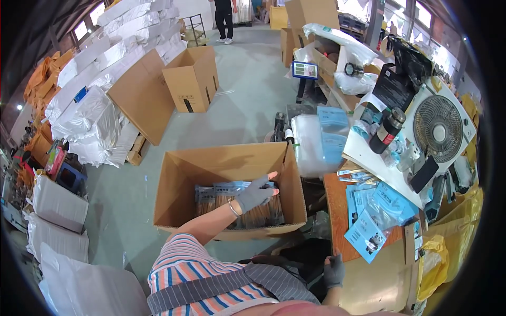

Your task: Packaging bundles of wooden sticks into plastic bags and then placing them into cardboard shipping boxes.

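An open cardboard box (176,176) stands on the floor in front of me, with clear packs of brown sticks (211,199) laid across its bottom. My left hand (256,192), in a grey glove, reaches into the box and lies flat on the right-hand packs with fingers spread, gripping nothing. My right hand (333,269), also gloved, rests against the near edge of the wooden table (369,287) at my right and holds nothing.
Blue-printed flat packets (369,234) lie on the table, with a white box fan (437,129) and a dark flask (387,131) behind them. A second cardboard box (192,79) and white sacks (84,118) stand to the left. A person (224,21) stands far off.
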### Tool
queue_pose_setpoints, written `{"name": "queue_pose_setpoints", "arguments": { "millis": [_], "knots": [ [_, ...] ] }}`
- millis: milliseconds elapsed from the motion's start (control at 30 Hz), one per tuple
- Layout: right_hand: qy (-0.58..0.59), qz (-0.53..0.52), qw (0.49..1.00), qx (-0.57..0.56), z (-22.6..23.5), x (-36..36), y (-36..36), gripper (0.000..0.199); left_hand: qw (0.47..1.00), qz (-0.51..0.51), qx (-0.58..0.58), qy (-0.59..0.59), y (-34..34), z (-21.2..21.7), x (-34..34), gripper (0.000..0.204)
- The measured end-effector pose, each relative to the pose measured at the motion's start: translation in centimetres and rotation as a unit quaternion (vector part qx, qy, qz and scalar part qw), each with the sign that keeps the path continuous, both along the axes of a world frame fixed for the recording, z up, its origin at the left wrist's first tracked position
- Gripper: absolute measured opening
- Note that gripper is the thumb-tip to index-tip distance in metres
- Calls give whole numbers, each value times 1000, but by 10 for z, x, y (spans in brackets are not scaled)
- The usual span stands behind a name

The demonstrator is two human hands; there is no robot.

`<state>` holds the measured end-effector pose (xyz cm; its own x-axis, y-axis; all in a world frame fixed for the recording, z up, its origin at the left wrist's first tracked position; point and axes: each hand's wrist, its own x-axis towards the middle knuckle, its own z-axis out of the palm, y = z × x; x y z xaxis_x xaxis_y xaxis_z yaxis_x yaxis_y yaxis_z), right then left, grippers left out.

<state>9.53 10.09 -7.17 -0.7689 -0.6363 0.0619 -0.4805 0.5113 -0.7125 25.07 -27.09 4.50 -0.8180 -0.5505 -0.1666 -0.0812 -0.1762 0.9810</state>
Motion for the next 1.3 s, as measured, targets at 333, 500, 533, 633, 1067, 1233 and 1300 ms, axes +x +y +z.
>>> {"name": "queue_pose_setpoints", "arguments": {
  "millis": [333,500,533,633,1067,1233,1300],
  "knots": [
    [-25,-5,1000,1,6,19,21,42,1000,-4,11,16,11,-4,7,62],
    [-123,-85,988,-35,16,20,34,28,993,-103,39,43,47,8,-29,42],
    [-151,-96,984,-13,35,9,39,34,985,-117,112,56,57,3,-33,40],
    [105,-224,969,-13,65,-22,96,70,984,-178,-12,8,95,-2,-65,40],
    [-97,-652,726,196,29,-61,374,81,745,-527,-350,213,428,-72,-199,34],
    [1,-606,795,15,75,-31,382,83,655,-417,-552,303,494,-129,-250,44],
    [111,-621,774,57,136,20,391,61,632,-417,-581,300,507,-141,-253,48]
  ]
}}
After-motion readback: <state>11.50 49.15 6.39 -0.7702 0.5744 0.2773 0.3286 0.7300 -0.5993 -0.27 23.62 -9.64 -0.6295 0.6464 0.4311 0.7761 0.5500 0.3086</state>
